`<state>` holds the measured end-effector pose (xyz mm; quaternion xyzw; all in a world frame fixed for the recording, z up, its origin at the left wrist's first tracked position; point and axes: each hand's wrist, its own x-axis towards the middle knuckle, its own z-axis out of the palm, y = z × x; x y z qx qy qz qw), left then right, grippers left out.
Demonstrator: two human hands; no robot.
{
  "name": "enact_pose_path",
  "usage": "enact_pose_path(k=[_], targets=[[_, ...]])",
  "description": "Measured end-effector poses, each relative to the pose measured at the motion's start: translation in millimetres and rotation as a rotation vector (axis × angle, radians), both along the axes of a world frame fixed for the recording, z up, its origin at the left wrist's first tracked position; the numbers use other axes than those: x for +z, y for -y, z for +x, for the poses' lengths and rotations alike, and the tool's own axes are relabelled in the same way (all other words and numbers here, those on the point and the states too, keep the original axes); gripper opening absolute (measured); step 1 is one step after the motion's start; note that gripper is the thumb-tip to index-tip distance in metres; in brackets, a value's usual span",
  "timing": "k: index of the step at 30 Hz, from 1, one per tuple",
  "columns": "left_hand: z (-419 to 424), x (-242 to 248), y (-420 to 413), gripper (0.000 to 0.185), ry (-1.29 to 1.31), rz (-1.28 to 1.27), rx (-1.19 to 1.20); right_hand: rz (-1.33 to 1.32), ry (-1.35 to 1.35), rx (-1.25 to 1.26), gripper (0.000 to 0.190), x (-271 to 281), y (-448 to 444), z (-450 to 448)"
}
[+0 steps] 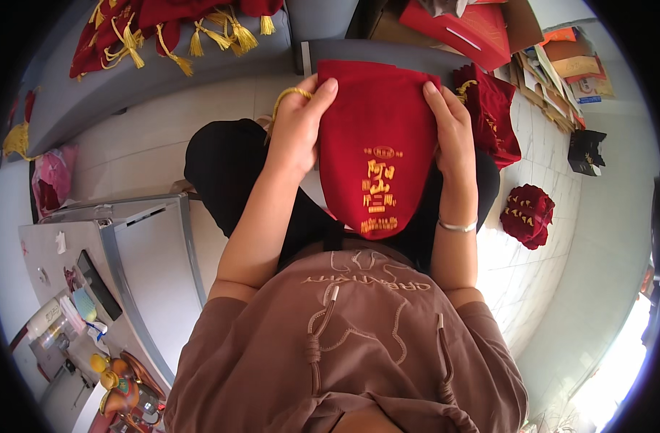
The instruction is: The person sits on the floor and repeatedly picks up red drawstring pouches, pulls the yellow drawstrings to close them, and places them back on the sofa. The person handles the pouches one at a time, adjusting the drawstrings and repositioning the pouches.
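Observation:
A dark red fabric pouch (376,119) with gold printed writing is spread between my two hands, above my lap. My left hand (303,122) grips its upper left edge, the thumb on top; a yellow cord loops over that hand's fingers. My right hand (452,116) pinches the upper right edge, thumb in front. On the far side of my right hand lies another red pouch (492,116) with a yellow cord. More red pouches (162,27) with gold tassels lie on a grey sofa (221,67) at the top left.
A bundle of red fabric (527,216) and a small black bag (587,152) are on the tiled floor at right. Flattened cardboard and papers (552,92) lie beyond, near a red box (459,35). A cluttered cabinet (151,270) stands at left.

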<state>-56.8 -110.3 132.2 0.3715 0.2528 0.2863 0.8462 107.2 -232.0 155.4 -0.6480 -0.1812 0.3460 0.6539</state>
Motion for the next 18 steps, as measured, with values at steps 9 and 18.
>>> enact_pose_path(k=[9,18], targets=[[48.7,-101.4,-36.0,0.029,-0.423,0.439,0.178,-0.443,0.231,0.062,0.026,-107.5,-48.7,53.5],[49.7,-105.4,-14.0,0.031,-0.496,0.613,0.346,-0.486,0.530,-0.006,0.036,-106.0,-42.1,46.2]])
